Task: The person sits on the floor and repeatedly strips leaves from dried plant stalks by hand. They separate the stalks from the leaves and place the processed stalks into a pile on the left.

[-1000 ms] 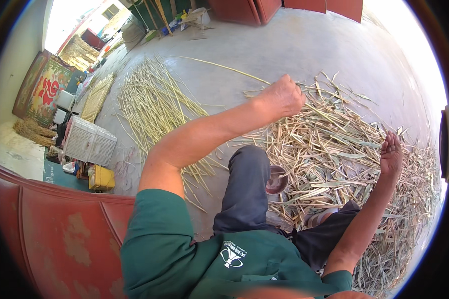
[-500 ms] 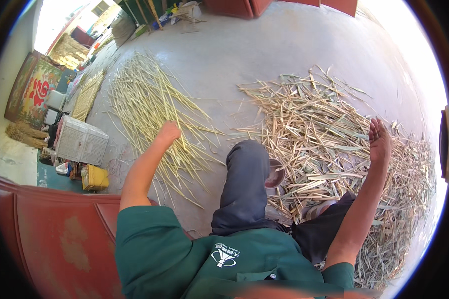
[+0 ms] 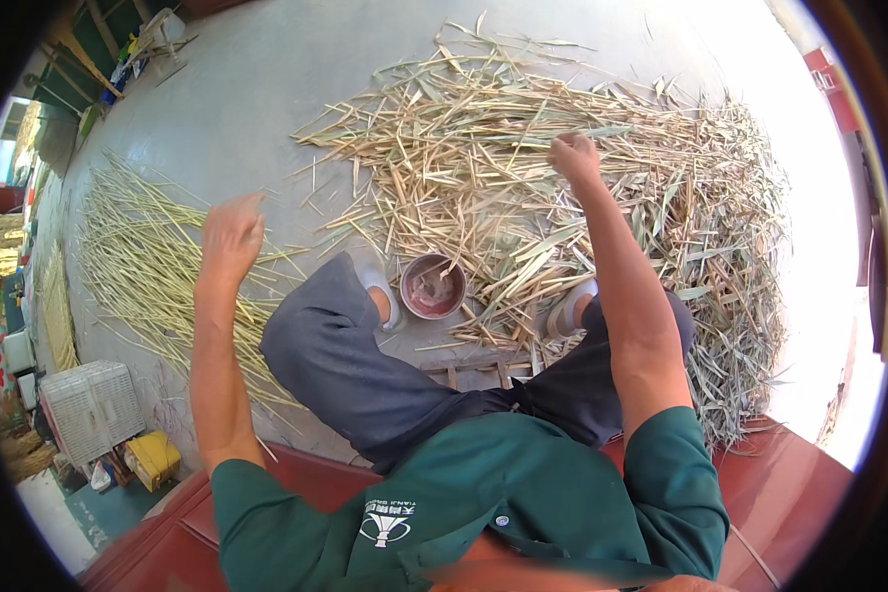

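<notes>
My left hand point(image 3: 234, 237) is raised beside the pile of thin yellow-green stalks point(image 3: 148, 257) on the left. Its fingers look bent, but motion smears them, and I cannot tell whether anything is in them. Over the wide heap of dry, leafy stalks point(image 3: 483, 197), my right hand point(image 3: 573, 158) is closed with its fingers curled in. A green leaf point(image 3: 610, 130) shows right at its knuckles; whether the hand grips it cannot be made out.
Between my feet stands a round reddish-brown bowl point(image 3: 433, 286). A small wooden frame point(image 3: 479, 365) lies low between my legs. Red padded seating point(image 3: 183, 538) is under me. At the left are a white plastic crate point(image 3: 91, 409) and a yellow container point(image 3: 152, 460).
The view has turned right, bringing the leafy heap to the middle. My right hand has gone from open fingers to closed over the heap. My left hand has lifted off the yellow-green stalks.
</notes>
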Demonstrator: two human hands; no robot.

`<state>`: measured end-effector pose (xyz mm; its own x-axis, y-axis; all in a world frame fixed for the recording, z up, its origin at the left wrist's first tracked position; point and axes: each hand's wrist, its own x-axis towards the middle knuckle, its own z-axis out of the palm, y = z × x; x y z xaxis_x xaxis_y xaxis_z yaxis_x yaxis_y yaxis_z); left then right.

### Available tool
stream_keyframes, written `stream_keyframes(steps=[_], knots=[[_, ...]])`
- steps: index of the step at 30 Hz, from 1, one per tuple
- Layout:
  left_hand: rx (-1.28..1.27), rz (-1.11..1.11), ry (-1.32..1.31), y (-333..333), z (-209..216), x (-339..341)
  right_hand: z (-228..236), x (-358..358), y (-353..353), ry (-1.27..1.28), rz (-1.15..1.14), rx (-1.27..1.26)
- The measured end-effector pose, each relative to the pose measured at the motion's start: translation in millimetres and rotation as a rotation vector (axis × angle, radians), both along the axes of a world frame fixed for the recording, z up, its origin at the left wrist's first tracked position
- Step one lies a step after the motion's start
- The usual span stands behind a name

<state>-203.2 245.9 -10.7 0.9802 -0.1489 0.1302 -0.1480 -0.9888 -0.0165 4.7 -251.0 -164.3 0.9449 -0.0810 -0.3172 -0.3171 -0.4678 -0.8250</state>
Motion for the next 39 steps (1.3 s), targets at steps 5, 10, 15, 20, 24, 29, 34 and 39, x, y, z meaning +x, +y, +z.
stream_keyframes(steps=[5, 10, 15, 20, 24, 29, 34, 39], knots=[[-0.258, -0.132, -0.128, -156, 58, 54, -115, -101, 110, 0.186, 0.642, -0.367], [-0.203, -0.153, 0.205, -172, 26, 45, -163, -204, 177, 0.217, 1.079, -0.433], [-0.133, -0.168, 0.281, -186, 12, 54, -216, -254, 200, -0.075, 1.099, -0.415], [-0.121, -0.158, 0.375, -193, 3, 49, -251, -246, 193, 0.007, 1.147, -0.673], [-0.103, -0.188, 0.466, -201, 2, 52, -243, -230, 184, 0.084, 1.250, -0.672], [-0.122, -0.261, 0.453, -206, -5, 51, -151, -177, 174, 0.093, 1.320, -0.446], [-0.105, -0.286, 0.516, -212, 0, 54, -97, -78, 122, 0.025, 1.235, -0.615], [-0.107, -0.279, 0.535, -212, 4, 57, -132, 25, -47, 0.987, 1.054, -0.525]])
